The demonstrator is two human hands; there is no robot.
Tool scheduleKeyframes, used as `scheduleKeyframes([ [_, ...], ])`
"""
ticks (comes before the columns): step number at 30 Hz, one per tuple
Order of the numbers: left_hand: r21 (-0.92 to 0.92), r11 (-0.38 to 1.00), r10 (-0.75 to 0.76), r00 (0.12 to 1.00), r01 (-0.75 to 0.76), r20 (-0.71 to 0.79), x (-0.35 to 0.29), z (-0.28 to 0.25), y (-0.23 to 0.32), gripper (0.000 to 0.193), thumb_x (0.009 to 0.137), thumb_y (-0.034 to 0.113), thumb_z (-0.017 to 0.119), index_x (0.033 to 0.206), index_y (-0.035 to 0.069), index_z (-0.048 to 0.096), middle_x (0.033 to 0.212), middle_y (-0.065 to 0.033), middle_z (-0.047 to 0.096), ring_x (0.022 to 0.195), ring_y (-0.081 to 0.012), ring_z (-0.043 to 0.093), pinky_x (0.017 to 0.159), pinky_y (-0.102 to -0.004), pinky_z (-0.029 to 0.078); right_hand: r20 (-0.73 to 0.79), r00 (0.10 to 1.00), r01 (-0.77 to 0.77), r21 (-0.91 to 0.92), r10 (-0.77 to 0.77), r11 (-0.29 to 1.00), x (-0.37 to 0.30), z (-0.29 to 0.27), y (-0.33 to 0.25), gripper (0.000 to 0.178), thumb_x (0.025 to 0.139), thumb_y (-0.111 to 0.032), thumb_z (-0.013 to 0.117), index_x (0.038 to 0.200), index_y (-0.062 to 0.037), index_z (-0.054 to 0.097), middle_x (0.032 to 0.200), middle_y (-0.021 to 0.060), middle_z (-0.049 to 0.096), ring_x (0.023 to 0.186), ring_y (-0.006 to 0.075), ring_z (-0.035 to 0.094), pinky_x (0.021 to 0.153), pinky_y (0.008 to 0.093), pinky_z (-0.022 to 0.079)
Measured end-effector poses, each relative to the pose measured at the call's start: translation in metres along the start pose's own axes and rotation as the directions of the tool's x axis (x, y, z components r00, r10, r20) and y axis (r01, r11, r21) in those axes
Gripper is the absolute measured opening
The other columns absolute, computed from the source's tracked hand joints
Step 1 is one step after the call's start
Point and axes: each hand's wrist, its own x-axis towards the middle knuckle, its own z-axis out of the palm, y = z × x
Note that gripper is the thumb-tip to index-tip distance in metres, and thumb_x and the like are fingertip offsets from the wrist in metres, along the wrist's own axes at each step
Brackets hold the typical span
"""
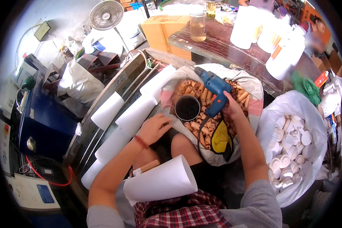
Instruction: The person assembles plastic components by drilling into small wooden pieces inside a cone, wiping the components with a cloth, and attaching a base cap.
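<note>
On my left, white tapered cylinders (136, 111) lie along the wooden trough (131, 67). A brown tube (147, 166) lies against the white tapered cylinder on my lap (159, 180), whose wide mouth faces right. Above it my left hand (154, 129) is relaxed, fingers spread, with nothing visible in it; I cannot tell whether its fingertips touch the sack edge.

Farther right, a round cup of dark small pieces (187, 108) sits among the brown tubes in the sack (255, 93). Just beside it, over the sack, is the blue power drill (216, 86), its chuck pointing up and left. I judge this to be the handling of the drill, either taking it up or laying it down. The next move calls for a firm wrap on the handle, with the chuck kept clear of the cup.

The drill has a blue body, a dark chuck and a small orange button, and a dark cord runs from its handle past the yellow-and-black pouch (220, 140). My right hand (233, 109) grasps the handle from behind. Rightmost, a white bag (316, 121) holds white discs (290, 140).
</note>
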Motion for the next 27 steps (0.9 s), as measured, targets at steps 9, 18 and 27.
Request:
scheduleKeyframes([
  [9, 0.101, 0.991, -0.08, 0.991, 0.091, -0.103, 0.106, 0.085, -0.022, 0.02, 0.083, 0.021, 0.06, 0.097, 0.01, 0.068, 0.094, -0.0126, 0.066, 0.091, -0.0308, 0.062, 0.082, -0.0399, 0.048, -0.026, 0.996, 0.088, 0.188, -0.085, 0.978, -0.005, 0.027, 0.008, 0.043, 0.085, -0.034, 0.066, 0.113, -0.0021, 0.055, 0.094, 0.0109, 0.064, 0.078, 0.0227, 0.063, 0.072, 0.035, 0.052],
  [18, 0.267, 0.946, -0.177, 0.983, 0.185, -0.054, 0.124, 0.1, -0.021, 0.016, 0.081, 0.019, 0.057, 0.088, 0.009, 0.068, 0.092, -0.0159, 0.065, 0.086, -0.0335, 0.064, 0.074, -0.0452, 0.05, 0.072, 0.987, 0.125, 0.223, -0.144, 0.967, -0.036, 0.016, 0.003, 0.04, 0.087, -0.031, 0.065, 0.108, 0.0015, 0.056, 0.087, 0.0123, 0.065, 0.073, 0.0225, 0.063, 0.066, 0.0321, 0.052],
  [27, -0.03, 0.997, -0.074, 0.966, 0.069, -0.247, 0.07, 0.063, -0.031, 0.014, 0.079, 0.015, 0.061, 0.09, 0.006, 0.065, 0.088, -0.0142, 0.064, 0.085, -0.0322, 0.062, 0.073, -0.0423, 0.05, 0.054, 0.985, 0.165, 0.039, -0.167, 0.986, -0.165, 0.02, -0.019, 0.04, 0.086, -0.027, 0.065, 0.113, 0.0003, 0.054, 0.09, 0.0129, 0.065, 0.075, 0.0208, 0.065, 0.065, 0.0308, 0.055],
])
